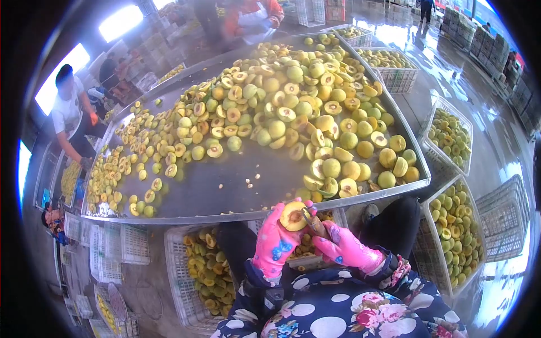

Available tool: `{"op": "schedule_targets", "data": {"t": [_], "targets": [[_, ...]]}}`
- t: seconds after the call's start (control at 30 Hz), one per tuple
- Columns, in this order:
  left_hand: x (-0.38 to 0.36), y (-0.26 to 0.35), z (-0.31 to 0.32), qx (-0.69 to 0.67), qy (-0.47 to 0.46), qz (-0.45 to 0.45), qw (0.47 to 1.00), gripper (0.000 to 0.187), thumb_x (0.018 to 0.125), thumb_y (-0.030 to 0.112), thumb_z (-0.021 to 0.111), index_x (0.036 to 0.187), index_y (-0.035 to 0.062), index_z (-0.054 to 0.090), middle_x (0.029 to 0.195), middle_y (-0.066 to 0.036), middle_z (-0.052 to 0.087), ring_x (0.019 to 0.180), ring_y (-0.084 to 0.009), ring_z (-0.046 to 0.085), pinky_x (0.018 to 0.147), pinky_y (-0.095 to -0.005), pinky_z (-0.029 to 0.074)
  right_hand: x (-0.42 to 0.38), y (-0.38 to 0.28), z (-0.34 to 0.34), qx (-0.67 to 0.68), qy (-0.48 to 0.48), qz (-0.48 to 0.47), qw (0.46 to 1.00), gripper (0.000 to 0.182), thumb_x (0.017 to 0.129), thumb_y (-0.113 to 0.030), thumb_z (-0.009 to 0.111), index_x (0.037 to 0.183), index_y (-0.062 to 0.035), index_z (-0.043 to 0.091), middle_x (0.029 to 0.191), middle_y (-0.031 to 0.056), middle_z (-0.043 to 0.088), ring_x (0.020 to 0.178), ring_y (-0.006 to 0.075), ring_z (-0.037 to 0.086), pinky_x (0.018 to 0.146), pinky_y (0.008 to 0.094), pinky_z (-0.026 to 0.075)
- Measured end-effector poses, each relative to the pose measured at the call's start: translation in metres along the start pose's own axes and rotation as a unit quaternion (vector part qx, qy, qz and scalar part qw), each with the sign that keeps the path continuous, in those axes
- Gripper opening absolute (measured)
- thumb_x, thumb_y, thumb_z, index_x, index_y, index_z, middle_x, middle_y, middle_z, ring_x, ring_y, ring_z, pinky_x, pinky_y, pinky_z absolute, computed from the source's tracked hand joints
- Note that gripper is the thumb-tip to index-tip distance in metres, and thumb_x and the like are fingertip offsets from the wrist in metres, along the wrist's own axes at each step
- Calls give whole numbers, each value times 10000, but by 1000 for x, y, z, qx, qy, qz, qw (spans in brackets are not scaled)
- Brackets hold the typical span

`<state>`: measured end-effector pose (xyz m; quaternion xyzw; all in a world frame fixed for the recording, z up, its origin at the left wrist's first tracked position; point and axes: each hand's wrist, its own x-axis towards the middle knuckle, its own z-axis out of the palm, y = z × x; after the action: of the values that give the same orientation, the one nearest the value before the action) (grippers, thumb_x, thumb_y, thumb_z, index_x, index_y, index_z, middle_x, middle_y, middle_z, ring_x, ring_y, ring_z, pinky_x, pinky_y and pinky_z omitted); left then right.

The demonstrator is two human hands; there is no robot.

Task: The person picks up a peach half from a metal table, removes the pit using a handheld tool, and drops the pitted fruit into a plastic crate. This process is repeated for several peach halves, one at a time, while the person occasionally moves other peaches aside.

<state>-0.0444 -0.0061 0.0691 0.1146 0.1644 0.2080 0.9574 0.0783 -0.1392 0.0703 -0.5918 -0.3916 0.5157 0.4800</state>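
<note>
My left hand, in a pink glove with a blue butterfly print, holds a yellow-green peach half with its brown-centred cut face turned up. In my right hand, also pink-gloved, is a small pitting knife with a brownish handle. Its metal end touches or nearly touches the right edge of the peach half; the exact contact is too small to tell. Both hands are just over the near edge of a metal table. On it lies a large heap of peach halves.
Below my hands stands a crate of peach pieces, with another crate at the right. Stacked white crates are at the lower left. A co-worker in a white shirt reaches to the table's left side; another person is across it.
</note>
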Motion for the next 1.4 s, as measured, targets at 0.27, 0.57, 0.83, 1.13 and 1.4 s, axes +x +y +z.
{"op": "schedule_targets", "data": {"t": [0.27, 0.57, 0.83, 1.13, 1.4], "targets": [[2, -1, -12, 143, 45, 57, 987, 418, 949, 294, 391, 1178, -46, 468, 1161, -219, 535, 1059, -325, 533, 913, -428, 434, -2, 3, 9, 11, 5, 10, 1000, 222, 911, -213, 516, 1026, -26, 484, 691, 21, 540, 548, 89, 538, 508, 253, 440], [-3, -10, 2, 120, 91, 84, 985, 397, 957, 273, 375, 1177, -43, 473, 1131, -194, 551, 1030, -296, 542, 871, -398, 464, -1, 4, 17, 42, 13, 17, 999, 172, 924, -190, 490, 982, -29, 473, 694, 13, 527, 539, 84, 527, 491, 250, 433], [-2, -15, -4, 121, 87, 107, 983, 372, 966, 268, 365, 1168, -13, 501, 1080, -161, 570, 967, -237, 565, 837, -348, 485, -2, 2, 26, 10, 33, 2, 999, 174, 917, -173, 494, 988, -19, 455, 671, 32, 530, 513, 101, 527, 470, 274, 425], [0, -24, 1, 183, 155, 137, 961, 358, 944, 297, 438, 1117, -2, 535, 1033, -132, 594, 854, -195, 590, 763, -331, 517, 5, 25, 30, -140, 57, -133, 980, 136, 896, -111, 501, 1015, -56, 464, 680, 17, 500, 557, 130, 517, 509, 281, 402], [2, -13, -13, 276, 140, 87, 947, 311, 929, 272, 483, 1015, -6, 593, 899, -121, 631, 762, -177, 604, 655, -301, 514, 7, 23, 15, -168, -38, -54, 984, 182, 889, -158, 504, 990, -20, 441, 681, 91, 527, 618, 229, 579, 570, 370, 433]]}}
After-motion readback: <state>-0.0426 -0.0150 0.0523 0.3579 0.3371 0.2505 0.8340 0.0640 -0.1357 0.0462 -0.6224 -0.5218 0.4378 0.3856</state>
